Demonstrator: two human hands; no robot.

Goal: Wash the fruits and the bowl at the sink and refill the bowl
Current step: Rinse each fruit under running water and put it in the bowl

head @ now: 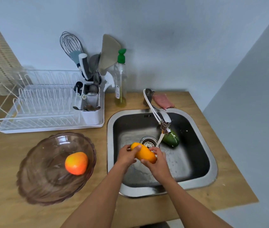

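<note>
I hold the mango [144, 153] over the sink [211, 163], left hand [126, 156] and right hand [157, 162] wrapped around opposite ends. Its long axis runs from the drain [148, 142] toward me. The water stream [160, 139] falls just beyond it, nearer my right hand.

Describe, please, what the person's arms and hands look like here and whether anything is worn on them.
Both forearms are bare as far as the frame shows, entering from the bottom edge; no sleeves, gloves or apron cuffs are in view. The left hand and right hand show no watch, bracelet or ring that I can make out. The fingernails look short and unpainted, though the picture is too soft to be certain.
</note>
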